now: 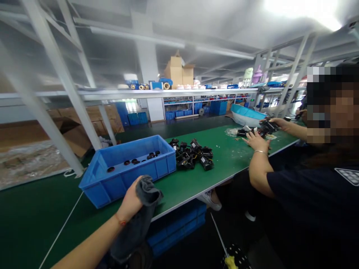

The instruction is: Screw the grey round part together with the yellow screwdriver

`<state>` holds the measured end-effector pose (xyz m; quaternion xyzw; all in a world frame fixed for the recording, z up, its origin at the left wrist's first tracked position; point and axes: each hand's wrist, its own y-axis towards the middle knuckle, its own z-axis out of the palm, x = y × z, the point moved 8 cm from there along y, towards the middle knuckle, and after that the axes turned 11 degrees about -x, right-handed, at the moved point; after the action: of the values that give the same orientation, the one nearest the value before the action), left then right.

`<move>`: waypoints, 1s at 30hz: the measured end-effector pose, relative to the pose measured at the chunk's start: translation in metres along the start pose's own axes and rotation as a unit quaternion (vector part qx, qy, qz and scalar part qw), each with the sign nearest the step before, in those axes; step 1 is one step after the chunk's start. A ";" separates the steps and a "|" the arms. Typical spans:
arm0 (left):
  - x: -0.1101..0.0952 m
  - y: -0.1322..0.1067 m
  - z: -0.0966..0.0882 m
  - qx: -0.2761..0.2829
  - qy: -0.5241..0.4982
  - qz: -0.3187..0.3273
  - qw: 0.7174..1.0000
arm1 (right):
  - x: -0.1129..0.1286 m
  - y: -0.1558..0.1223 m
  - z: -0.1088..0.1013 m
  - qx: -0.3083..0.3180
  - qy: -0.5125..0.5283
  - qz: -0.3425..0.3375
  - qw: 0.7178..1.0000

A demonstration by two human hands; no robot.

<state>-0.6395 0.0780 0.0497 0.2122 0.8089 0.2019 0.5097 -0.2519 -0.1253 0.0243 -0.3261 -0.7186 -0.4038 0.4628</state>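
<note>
In the head view, low and left of centre, we see our left hand (131, 201) closed around a dark grey cloth (140, 220), which hangs down over the near edge of the green table (196, 183). Our right hand is out of frame. Just above the cloth sits a blue crate (117, 175) with a few black rings inside (scattered along its floor). Right of it lies a pile of black motor parts (192, 154). At centre right, a co-worker's hands (259, 140) handle similar black parts.
</note>
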 end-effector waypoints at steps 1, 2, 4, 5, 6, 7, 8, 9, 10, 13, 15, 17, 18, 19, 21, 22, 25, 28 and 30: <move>-0.004 0.008 0.013 -0.009 0.016 0.012 1.000 | 0.013 0.027 0.001 -0.014 -0.002 -0.012 1.000; -0.010 0.017 0.024 -0.026 0.049 0.032 0.998 | 0.026 0.054 0.002 -0.026 -0.005 -0.025 0.999; -0.024 0.030 0.051 0.018 0.192 0.091 0.977 | 0.052 0.100 0.006 -0.043 -0.014 -0.050 0.998; -0.028 0.032 0.062 0.063 0.249 0.106 0.961 | 0.064 0.117 0.009 -0.047 -0.020 -0.062 0.997; -0.032 0.032 0.069 0.109 0.295 0.120 0.942 | 0.074 0.129 0.012 -0.047 -0.026 -0.074 0.996; -0.036 0.029 0.068 0.137 0.318 0.134 0.929 | 0.083 0.134 0.016 -0.045 -0.031 -0.085 0.995; -0.042 0.024 0.061 0.136 0.323 0.153 0.924 | 0.089 0.130 0.020 -0.041 -0.034 -0.095 0.994; -0.050 0.018 0.048 0.107 0.319 0.176 0.925 | 0.090 0.118 0.023 -0.035 -0.035 -0.104 0.993; -0.059 0.010 0.030 0.053 0.303 0.201 0.930 | 0.086 0.097 0.027 -0.028 -0.034 -0.110 0.993; -0.060 -0.022 -0.020 -0.074 0.192 0.157 0.966 | 0.046 -0.003 0.040 0.011 -0.034 -0.110 0.993; -0.043 -0.042 -0.022 -0.029 0.124 0.063 0.990 | 0.005 -0.071 0.058 0.051 -0.038 -0.097 0.993; -0.027 -0.062 -0.004 0.079 0.093 -0.017 0.992 | -0.027 -0.112 0.086 0.095 -0.052 -0.105 0.989; -0.023 -0.070 0.007 0.127 0.091 -0.038 0.987 | -0.037 -0.119 0.101 0.102 -0.076 -0.126 0.984; -0.021 -0.076 0.015 0.159 0.094 -0.044 0.982 | -0.041 -0.118 0.117 0.107 -0.104 -0.157 0.976; -0.024 -0.080 0.026 0.186 0.103 -0.008 0.977 | -0.038 -0.101 0.150 0.103 -0.162 -0.223 0.956; -0.029 -0.079 0.028 0.188 0.111 0.026 0.976 | -0.033 -0.090 0.166 0.101 -0.182 -0.249 0.946; -0.038 -0.080 0.030 0.200 0.158 0.114 0.960 | -0.013 -0.068 0.198 0.100 -0.208 -0.282 0.931; -0.034 -0.081 0.030 0.208 0.178 0.099 0.957 | 0.003 -0.069 0.190 0.048 -0.202 -0.293 0.933; -0.030 -0.081 0.039 0.229 0.124 0.065 0.963 | 0.005 -0.085 0.162 0.009 -0.137 -0.293 0.946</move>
<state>-0.6031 -0.0016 0.0121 0.3488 0.8750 0.0685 0.3287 -0.3901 -0.0207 -0.0346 -0.1495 -0.8427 -0.4661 0.2241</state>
